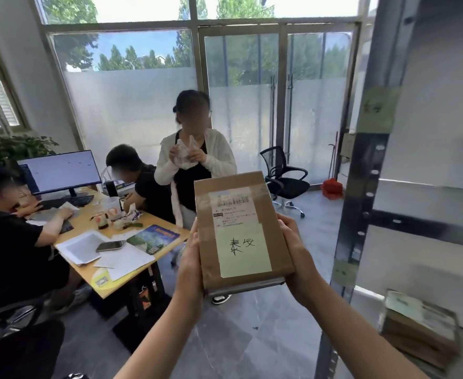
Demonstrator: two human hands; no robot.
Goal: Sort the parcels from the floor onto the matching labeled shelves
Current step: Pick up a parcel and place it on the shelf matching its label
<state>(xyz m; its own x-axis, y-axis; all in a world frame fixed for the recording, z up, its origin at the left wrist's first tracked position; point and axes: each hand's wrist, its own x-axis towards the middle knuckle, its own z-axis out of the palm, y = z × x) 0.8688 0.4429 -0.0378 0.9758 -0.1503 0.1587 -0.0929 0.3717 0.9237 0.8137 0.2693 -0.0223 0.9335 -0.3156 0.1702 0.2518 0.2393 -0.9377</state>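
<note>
I hold a brown cardboard parcel (pixel 241 231) upright in front of me at chest height. It carries a white shipping label and a pale green note with handwritten characters. My left hand (pixel 190 262) grips its left edge and my right hand (pixel 296 258) grips its right edge and lower corner. A metal shelf rack (pixel 361 203) with pale green labels on its upright stands just right of the parcel. Stacked brown parcels (pixel 419 326) lie on a lower shelf at the far right.
A wooden desk (pixel 121 280) with a monitor, papers and a phone stands to the left, with two people seated at it. Another person (pixel 192 170) stands directly behind the parcel. A black office chair (pixel 285 179) and glass doors are further back. Grey floor lies below.
</note>
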